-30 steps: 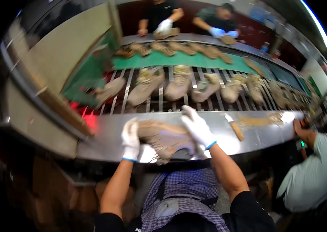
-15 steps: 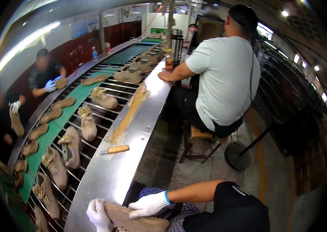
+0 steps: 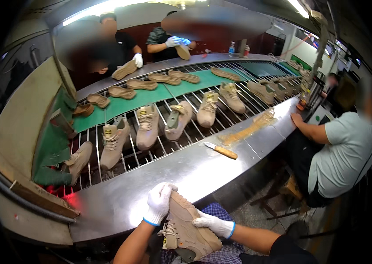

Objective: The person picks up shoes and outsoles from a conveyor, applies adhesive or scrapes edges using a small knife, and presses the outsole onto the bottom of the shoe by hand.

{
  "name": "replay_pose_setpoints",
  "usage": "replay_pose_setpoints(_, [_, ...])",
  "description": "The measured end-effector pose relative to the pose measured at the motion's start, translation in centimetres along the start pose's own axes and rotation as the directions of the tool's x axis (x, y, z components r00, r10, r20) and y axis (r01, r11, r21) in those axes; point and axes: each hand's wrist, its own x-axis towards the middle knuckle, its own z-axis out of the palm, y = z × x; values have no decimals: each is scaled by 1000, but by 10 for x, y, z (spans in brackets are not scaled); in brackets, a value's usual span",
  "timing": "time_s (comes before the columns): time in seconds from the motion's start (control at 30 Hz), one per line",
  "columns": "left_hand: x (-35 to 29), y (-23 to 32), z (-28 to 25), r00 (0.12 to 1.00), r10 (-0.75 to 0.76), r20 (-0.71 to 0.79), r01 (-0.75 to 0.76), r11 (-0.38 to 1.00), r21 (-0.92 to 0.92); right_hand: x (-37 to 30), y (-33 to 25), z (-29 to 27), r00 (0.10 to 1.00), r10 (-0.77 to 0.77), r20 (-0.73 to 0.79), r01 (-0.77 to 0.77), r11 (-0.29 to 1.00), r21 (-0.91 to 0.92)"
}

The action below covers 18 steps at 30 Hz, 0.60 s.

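A beige lace-up sneaker [image 3: 186, 226] is held on its side over my lap, just off the near edge of the metal table. My left hand [image 3: 160, 203], in a white glove with a blue cuff, is closed round the toe end. On the sole side, my right hand [image 3: 215, 224], gloved the same way, grips the shoe near its middle. The tread faces right and the laces face left; the dark green lining shows at the bottom. Beyond the hands, a knife [image 3: 221, 150] with a wooden handle lies on the metal tabletop [image 3: 164, 176].
Behind the tabletop runs a roller conveyor with several beige sneakers [image 3: 147, 127]. A green belt [image 3: 139, 97] beyond carries loose soles [image 3: 164, 79]. Two gloved people across the line hold soles. A seated person [image 3: 346, 154] in a light shirt is on the right. A board panel [image 3: 18, 132] stands left.
My view has swung left toward the conveyor. The sneaker has tipped so its toe points up and away, and more of both hands and its side now shows.
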Motion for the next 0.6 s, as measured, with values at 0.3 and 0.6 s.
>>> replay_pose_setpoints(0.3, [-29, 11, -46, 947, 217, -235, -96, 894, 438, -15, -43, -9, 948, -111, -297, 133, 989, 56])
replay_pose_setpoints(0.6, [-83, -17, -112, 909, 216, -357, 7, 847, 531, -50, -432, -257, 195, -846, -496, 253, 532, -808])
